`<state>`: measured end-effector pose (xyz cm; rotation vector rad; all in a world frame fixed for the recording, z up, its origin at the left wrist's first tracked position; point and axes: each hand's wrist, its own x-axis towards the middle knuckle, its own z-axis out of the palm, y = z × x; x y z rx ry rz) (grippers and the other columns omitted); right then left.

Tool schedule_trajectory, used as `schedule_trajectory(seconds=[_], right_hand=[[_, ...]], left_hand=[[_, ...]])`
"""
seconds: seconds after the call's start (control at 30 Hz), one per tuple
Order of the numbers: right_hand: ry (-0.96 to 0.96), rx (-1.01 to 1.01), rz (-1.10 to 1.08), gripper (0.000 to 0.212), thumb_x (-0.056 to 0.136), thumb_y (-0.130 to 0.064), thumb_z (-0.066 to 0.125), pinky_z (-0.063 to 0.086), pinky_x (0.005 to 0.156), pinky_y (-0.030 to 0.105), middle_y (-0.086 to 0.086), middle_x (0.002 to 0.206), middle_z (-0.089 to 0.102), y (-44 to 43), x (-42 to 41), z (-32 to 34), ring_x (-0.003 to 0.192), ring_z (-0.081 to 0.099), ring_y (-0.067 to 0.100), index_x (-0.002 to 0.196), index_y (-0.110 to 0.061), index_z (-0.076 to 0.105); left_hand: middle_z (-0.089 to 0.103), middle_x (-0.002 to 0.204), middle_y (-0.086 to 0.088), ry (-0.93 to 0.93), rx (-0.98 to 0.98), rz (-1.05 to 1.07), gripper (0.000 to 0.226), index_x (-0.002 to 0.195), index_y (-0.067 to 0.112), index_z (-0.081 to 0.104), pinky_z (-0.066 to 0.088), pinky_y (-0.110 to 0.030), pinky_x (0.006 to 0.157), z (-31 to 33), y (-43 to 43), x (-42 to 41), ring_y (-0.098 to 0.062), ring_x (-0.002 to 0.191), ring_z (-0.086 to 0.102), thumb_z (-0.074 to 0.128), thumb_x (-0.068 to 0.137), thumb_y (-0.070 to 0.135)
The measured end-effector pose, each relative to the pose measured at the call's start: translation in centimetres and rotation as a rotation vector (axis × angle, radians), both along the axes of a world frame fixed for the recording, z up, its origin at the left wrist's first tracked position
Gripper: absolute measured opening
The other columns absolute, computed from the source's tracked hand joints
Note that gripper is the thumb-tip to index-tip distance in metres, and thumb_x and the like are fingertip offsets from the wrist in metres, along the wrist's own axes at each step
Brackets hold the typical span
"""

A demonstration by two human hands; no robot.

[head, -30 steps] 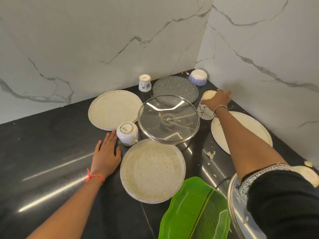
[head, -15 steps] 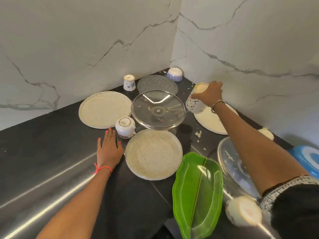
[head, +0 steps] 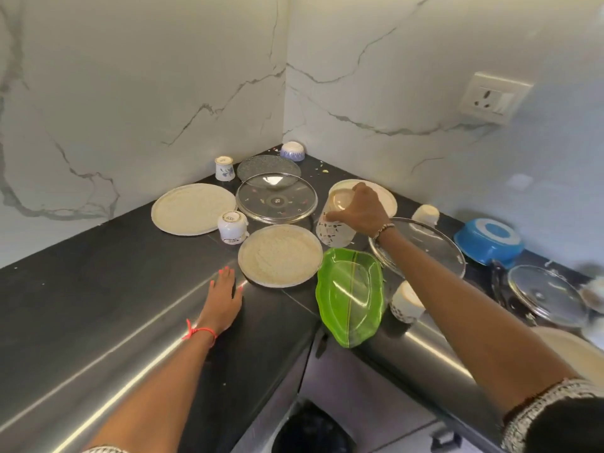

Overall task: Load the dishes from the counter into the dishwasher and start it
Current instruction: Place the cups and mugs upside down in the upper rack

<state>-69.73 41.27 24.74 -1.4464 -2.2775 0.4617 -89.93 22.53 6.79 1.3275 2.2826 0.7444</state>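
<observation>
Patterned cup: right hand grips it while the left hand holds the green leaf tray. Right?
No. The head view shows the left hand resting flat on the counter, apart from the green leaf tray; the right hand does grip the patterned cup.

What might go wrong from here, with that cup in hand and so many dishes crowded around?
The right hand grips the patterned cup from above; it might slip onto the glass lid close beside it. The green tray juts past the edge of the counter, close beside the right forearm, so drawing the arm back might knock it off.
</observation>
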Motion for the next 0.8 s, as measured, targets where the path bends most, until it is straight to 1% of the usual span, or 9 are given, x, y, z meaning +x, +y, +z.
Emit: schedule_trajectory(seconds=[0.1, 0.17, 0.23, 0.3, 0.37, 0.47, 0.6, 0.73, 0.8], right_hand=[[0.018, 0.01, 0.017, 0.082, 0.062, -0.045, 0.08, 0.043, 0.086, 0.036, 0.016, 0.12, 0.051, -3.7, 1.7, -0.1, 0.109, 0.05, 0.03, 0.119, 0.001, 0.043], [0.03, 0.007, 0.038, 0.083, 0.06, -0.045, 0.081, 0.045, 0.088, 0.038, 0.016, 0.119, 0.052, -6.3, 3.2, -0.5, 0.108, 0.051, 0.031, 0.119, 0.0, 0.044], [0.04, 0.01, 0.071, 0.086, 0.06, -0.044, 0.082, 0.046, 0.091, 0.039, 0.017, 0.121, 0.05, -8.9, 4.8, -0.9, 0.11, 0.05, 0.032, 0.124, -0.001, 0.042], [0.03, 0.025, 0.101, 0.087, 0.06, -0.045, 0.081, 0.044, 0.091, 0.037, 0.016, 0.124, 0.049, -11.7, 6.7, -1.6, 0.113, 0.05, 0.03, 0.128, -0.005, 0.043], [0.014, 0.023, 0.13, 0.084, 0.062, -0.046, 0.079, 0.043, 0.089, 0.035, 0.014, 0.124, 0.05, -14.2, 8.4, -2.4, 0.113, 0.051, 0.029, 0.128, -0.008, 0.045], [-0.015, -0.021, 0.154, 0.081, 0.062, -0.048, 0.078, 0.045, 0.09, 0.036, 0.012, 0.122, 0.052, -17.9, 10.9, -3.9, 0.112, 0.051, 0.028, 0.126, -0.011, 0.047], [-0.054, -0.08, 0.126, 0.083, 0.058, -0.048, 0.08, 0.049, 0.086, 0.038, 0.013, 0.117, 0.053, -22.9, 13.9, -5.5, 0.105, 0.054, 0.03, 0.124, -0.01, 0.047], [-0.07, -0.152, 0.119, 0.084, 0.061, -0.044, 0.08, 0.046, 0.092, 0.04, 0.013, 0.123, 0.048, -27.7, 17.0, -7.7, 0.113, 0.048, 0.03, 0.128, -0.01, 0.042], [-0.093, -0.19, 0.106, 0.083, 0.063, -0.043, 0.08, 0.045, 0.093, 0.041, 0.013, 0.125, 0.046, -29.8, 18.4, -8.7, 0.116, 0.046, 0.031, 0.129, -0.011, 0.041]], left_hand=[[0.003, 0.157, -0.007, -0.017, 0.006, -0.026, 0.055, 0.148, 0.005, 0.009, -0.004, -0.032, 0.117, -0.1, -2.6, 2.4, -0.015, 0.145, -0.003, 0.033, 0.101, 0.019], [0.002, 0.157, -0.006, -0.035, 0.039, -0.034, 0.056, 0.148, 0.005, 0.009, -0.004, -0.032, 0.118, -0.4, -4.8, 4.5, -0.015, 0.145, -0.004, 0.034, 0.1, 0.018], [0.004, 0.157, -0.006, -0.053, 0.078, -0.027, 0.057, 0.148, 0.004, 0.01, -0.005, -0.031, 0.117, -0.7, -6.9, 6.5, -0.014, 0.145, -0.003, 0.037, 0.099, 0.017], [0.006, 0.157, -0.007, -0.022, 0.102, -0.033, 0.059, 0.148, 0.004, 0.013, -0.004, -0.031, 0.116, -0.9, -9.1, 8.7, -0.016, 0.145, -0.001, 0.042, 0.098, 0.017], [0.008, 0.156, -0.008, 0.029, 0.109, -0.052, 0.059, 0.147, 0.003, 0.016, -0.002, -0.031, 0.117, -1.0, -11.2, 10.8, -0.017, 0.145, 0.0, 0.045, 0.097, 0.018], [0.007, 0.157, -0.006, 0.065, 0.09, -0.099, 0.06, 0.147, 0.005, 0.015, -0.002, -0.032, 0.118, -1.0, -14.4, 13.9, -0.016, 0.145, -0.003, 0.043, 0.098, 0.022], [0.006, 0.157, -0.007, 0.106, 0.041, -0.183, 0.06, 0.147, 0.005, 0.016, -0.004, -0.033, 0.116, -1.6, -18.2, 16.8, -0.016, 0.145, -0.004, 0.043, 0.098, 0.027], [0.003, 0.157, -0.007, 0.132, -0.023, -0.256, 0.066, 0.148, 0.005, 0.012, -0.005, -0.032, 0.116, -2.1, -21.6, 19.2, -0.018, 0.145, -0.004, 0.039, 0.097, 0.039], [0.0, 0.157, -0.008, 0.141, -0.063, -0.297, 0.065, 0.148, 0.005, 0.009, -0.006, -0.032, 0.116, -2.1, -23.0, 20.6, -0.019, 0.145, -0.006, 0.04, 0.098, 0.035]])
